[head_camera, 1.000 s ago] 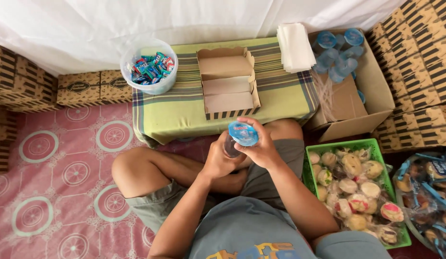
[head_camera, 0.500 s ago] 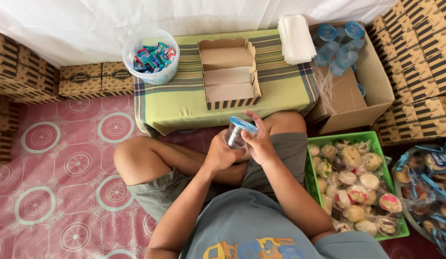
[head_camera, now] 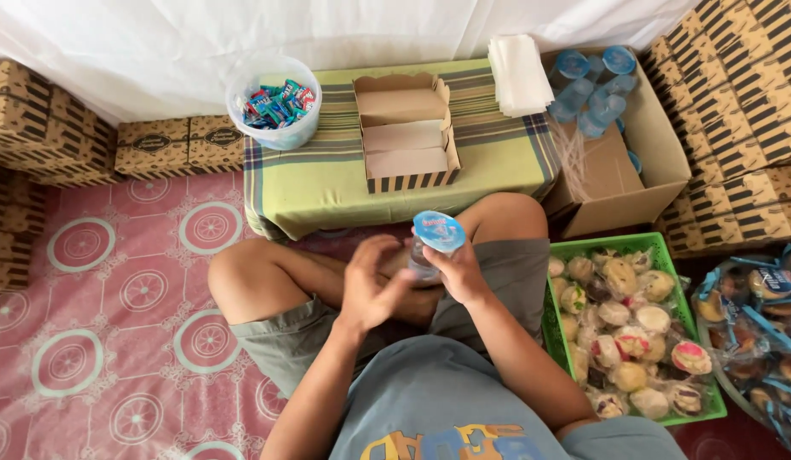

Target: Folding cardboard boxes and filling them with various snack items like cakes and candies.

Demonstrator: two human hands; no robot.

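I'm cross-legged on the pink mat (head_camera: 114, 298), low table (head_camera: 327, 183) w/ striped cloth just beyond my knees. Far right: carton (head_camera: 659, 162) of water cups. Near right: green crate (head_camera: 668, 251) full of wrapped cakes. On the table, an open snack box (head_camera: 406, 136); left of it a tub (head_camera: 276, 102) of sweets. My right hand (head_camera: 459, 273) grips a sealed water cup (head_camera: 435, 241) over my lap, blue lid up. Left hand (head_camera: 374, 290) is beside the cup, fingers curled, prob. touching it; can't tell.
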